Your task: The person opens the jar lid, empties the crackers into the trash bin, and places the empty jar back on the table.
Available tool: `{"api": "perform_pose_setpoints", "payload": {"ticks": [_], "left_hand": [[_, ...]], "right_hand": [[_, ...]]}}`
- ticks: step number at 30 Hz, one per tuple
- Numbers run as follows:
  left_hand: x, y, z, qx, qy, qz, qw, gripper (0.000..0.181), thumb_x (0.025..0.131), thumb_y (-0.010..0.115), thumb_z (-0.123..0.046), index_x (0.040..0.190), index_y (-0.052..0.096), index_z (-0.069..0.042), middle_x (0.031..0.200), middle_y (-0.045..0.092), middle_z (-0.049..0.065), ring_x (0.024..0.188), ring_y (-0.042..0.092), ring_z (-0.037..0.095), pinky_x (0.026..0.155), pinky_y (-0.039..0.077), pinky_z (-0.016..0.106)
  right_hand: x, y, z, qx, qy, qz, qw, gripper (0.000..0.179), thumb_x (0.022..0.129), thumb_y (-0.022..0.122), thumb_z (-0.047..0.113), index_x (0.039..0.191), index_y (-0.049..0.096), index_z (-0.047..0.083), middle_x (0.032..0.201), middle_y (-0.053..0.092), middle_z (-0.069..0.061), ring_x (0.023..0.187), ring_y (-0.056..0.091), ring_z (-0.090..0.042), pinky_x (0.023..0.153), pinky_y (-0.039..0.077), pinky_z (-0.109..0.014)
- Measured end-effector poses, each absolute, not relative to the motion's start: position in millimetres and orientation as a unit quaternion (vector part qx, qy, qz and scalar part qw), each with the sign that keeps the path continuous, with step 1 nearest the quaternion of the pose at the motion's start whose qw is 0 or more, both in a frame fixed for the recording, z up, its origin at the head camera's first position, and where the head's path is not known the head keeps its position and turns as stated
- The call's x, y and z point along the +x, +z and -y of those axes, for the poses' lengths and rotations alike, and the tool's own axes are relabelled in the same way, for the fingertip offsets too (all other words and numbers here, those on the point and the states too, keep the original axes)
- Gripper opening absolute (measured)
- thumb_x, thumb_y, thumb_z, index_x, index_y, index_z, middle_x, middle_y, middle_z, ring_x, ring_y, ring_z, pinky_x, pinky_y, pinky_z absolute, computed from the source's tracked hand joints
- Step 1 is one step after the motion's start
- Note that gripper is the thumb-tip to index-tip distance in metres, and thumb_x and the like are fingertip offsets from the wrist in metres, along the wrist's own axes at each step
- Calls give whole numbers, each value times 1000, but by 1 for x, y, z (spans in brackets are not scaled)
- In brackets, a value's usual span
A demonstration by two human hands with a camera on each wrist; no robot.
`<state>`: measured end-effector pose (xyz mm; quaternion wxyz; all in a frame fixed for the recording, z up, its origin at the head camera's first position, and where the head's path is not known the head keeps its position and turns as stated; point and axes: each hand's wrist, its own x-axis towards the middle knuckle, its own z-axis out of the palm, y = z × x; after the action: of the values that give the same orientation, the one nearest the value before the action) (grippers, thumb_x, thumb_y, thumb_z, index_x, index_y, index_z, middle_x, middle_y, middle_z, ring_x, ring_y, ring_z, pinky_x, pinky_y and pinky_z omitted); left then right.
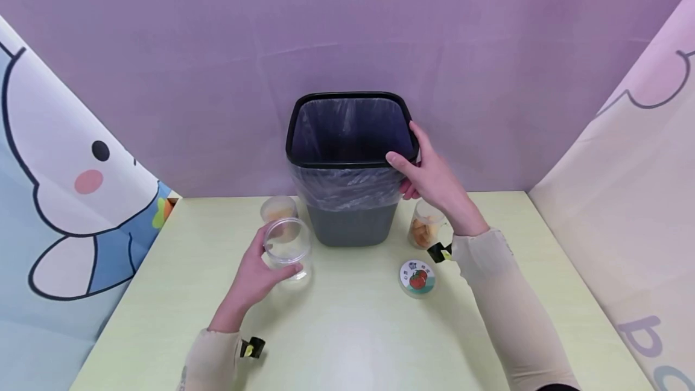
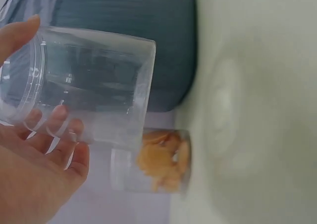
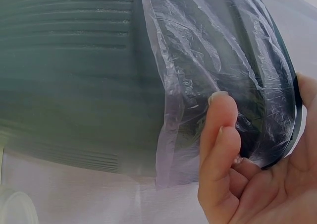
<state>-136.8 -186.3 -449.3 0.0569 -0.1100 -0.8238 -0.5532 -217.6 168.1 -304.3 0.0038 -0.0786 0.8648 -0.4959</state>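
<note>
Table (image 1: 347, 330) offers passage in front; bin (image 1: 350, 228) blocks behind.

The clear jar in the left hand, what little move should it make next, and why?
Maybe the left hand could lift the clear jar toward the open top of the bin. The jar looks empty and uncovered and is held above the table, while the right hand grips the bin's rim and may steady it.
</note>
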Motion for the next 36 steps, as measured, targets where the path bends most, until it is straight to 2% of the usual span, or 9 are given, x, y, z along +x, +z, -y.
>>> {"api": "perform_pose_setpoints", "payload": {"ticks": [4, 11, 15, 19, 23, 30, 36], "left_hand": [[-137, -462, 180, -123, -554, 822, 47, 94, 69, 91, -13, 147, 40, -16, 139, 51, 13, 124, 48, 39, 95, 42, 54], [-141, -480, 165, -136, -581, 802, 29, 91, 67, 92, -8, 143, 41, -10, 139, 51, 20, 132, 43, 38, 108, 30, 60], [-142, -486, 159, -126, -592, 796, 15, 92, 64, 92, -3, 139, 40, -7, 137, 51, 22, 131, 43, 41, 109, 30, 59], [-143, -490, 156, -116, -588, 801, 4, 93, 66, 92, -6, 140, 37, -9, 140, 48, 23, 133, 42, 40, 109, 31, 57], [-144, -492, 154, -103, -579, 808, -1, 92, 69, 92, -13, 142, 36, -12, 142, 48, 20, 134, 43, 40, 108, 33, 57], [-144, -498, 154, -90, -589, 803, -4, 92, 69, 92, -13, 142, 37, -13, 144, 47, 18, 132, 43, 46, 108, 33, 59], [-145, -495, 155, -95, -574, 813, 15, 92, 70, 92, -16, 144, 37, -11, 146, 49, 12, 135, 43, 38, 109, 34, 56]], "right_hand": [[-219, -304, -167, -78, -493, -866, 4, 95, 84, 57, 74, 158, 6, 42, 75, 69, -16, 63, 68, -30, 63, 58, -44], [-220, -305, -168, -82, -495, -865, 7, 95, 87, 57, 71, 159, 4, 40, 76, 68, -17, 62, 67, -30, 62, 58, -43], [-219, -306, -167, -84, -495, -865, 1, 96, 86, 57, 71, 159, 5, 38, 74, 68, -17, 61, 67, -30, 62, 58, -45], [-219, -306, -167, -83, -498, -863, 0, 96, 85, 58, 72, 159, 6, 39, 73, 68, -16, 61, 67, -30, 64, 58, -49], [-220, -307, -167, -79, -502, -861, 2, 95, 86, 58, 71, 159, 6, 40, 74, 68, -17, 61, 67, -30, 64, 58, -49], [-219, -308, -168, -79, -498, -864, 3, 92, 88, 58, 69, 159, 5, 41, 73, 68, -16, 62, 68, -33, 63, 58, -47], [-220, -307, -169, -89, -503, -860, -1, 90, 90, 58, 66, 159, 5, 41, 73, 69, -18, 61, 68, -33, 59, 58, -42]]}}
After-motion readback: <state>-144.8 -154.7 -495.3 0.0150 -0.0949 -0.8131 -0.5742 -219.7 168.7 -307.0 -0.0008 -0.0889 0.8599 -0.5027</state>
